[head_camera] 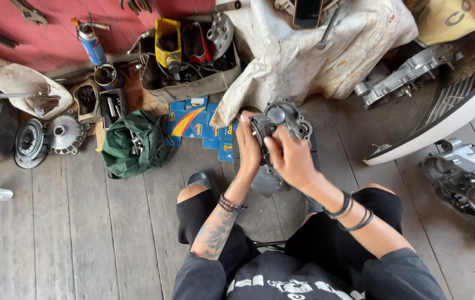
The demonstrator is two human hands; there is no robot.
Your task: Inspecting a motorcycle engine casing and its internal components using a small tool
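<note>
Both hands, left hand (248,145) and right hand (289,158), clasped the grey cast-metal engine cover (282,125) just beside the blue cardboard boxes (198,125).

My left hand (248,145) and right hand (291,158) are closed in ahead by the white sack (304,55) and the blue cartons (198,125), which lie just beyond the engine cover (282,125) I hold. To my left the green cloth bag (134,143) blocks the near floor, though bare planks (70,222) beyond it leave free passage. To my right the boards are open as far as the white curved panel (443,122) and the silver crankcase (468,186).
</note>
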